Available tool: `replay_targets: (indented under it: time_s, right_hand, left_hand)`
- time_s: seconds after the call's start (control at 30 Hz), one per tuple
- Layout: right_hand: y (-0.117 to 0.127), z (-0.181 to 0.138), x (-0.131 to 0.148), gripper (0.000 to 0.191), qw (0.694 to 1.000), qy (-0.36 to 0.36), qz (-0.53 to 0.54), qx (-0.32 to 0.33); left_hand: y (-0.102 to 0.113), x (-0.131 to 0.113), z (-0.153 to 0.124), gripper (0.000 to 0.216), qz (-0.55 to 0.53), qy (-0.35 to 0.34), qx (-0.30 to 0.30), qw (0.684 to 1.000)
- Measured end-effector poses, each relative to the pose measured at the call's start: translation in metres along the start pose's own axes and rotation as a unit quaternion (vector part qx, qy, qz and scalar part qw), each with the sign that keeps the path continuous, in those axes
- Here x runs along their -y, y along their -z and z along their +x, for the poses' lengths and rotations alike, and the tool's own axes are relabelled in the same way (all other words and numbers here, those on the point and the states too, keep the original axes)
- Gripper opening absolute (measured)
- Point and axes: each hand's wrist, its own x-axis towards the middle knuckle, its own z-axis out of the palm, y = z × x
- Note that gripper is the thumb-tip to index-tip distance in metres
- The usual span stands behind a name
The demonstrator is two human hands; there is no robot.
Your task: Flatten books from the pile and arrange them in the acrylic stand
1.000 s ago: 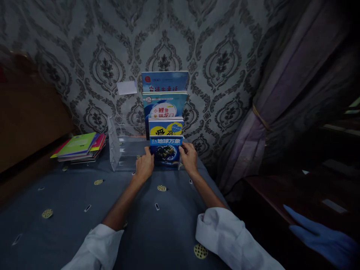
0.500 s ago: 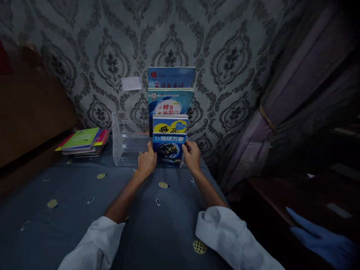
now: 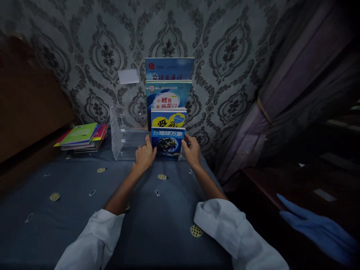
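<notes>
A clear tiered acrylic rack [image 3: 120,140] stands against the patterned wall with several books upright in its right half. The front one is a small blue book with an earth picture [image 3: 168,143]. My left hand [image 3: 144,156] grips its left edge and my right hand [image 3: 191,150] grips its right edge, fingers curled on it. Behind it rise a yellow-covered book [image 3: 168,118], a pale blue book with a white circle [image 3: 168,95] and a blue book at the back [image 3: 169,68]. White sleeves cover both my forearms.
A stack of colourful books [image 3: 82,136] lies flat to the left of the rack on the dark blue patterned cloth [image 3: 84,210]. A curtain [image 3: 281,101] hangs at the right. Another person's blue-gloved hand [image 3: 317,228] shows at the lower right over a dark wooden surface.
Both hands stay on the front blue book at the rack. The view has shifted slightly, so the rack and books sit a little higher in the picture. The blue-gloved hand drifted left.
</notes>
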Motion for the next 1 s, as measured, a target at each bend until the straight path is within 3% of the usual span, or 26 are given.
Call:
replay_targets:
  time_s: [0.8, 0.87, 1.0]
  right_hand:
    - [0.009, -0.018, 0.018, 0.038, 1.0, -0.018, 0.022, 0.008]
    - [0.011, -0.021, 0.018, 0.038, 1.0, -0.016, 0.016, 0.004]
    - [0.014, -0.03, 0.022, 0.036, 1.0, -0.006, -0.008, 0.001]
  left_hand:
    - [0.007, 0.012, -0.022, 0.07, 0.008, -0.022, 0.0, 1.0]
    - [0.013, 0.014, -0.028, 0.064, 0.002, -0.03, -0.009, 1.0]
    - [0.036, 0.016, -0.044, 0.025, -0.026, -0.062, -0.033, 0.997]
